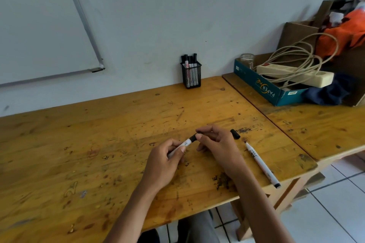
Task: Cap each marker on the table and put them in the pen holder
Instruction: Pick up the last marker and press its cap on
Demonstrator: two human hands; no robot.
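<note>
Fingers of the left hand [164,162] grip a marker [186,142], the right hand [215,144] pinches its cap [193,138], and a spare cap [235,133] and open marker [260,163] lie nearby on the table [98,134].

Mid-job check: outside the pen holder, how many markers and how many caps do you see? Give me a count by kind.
Markers: 2 (held marker in left hand; lying marker, uncapped)
Caps: 2 (held cap at the held marker's tip, in right hand; loose cap on table)
Total: 4
</note>
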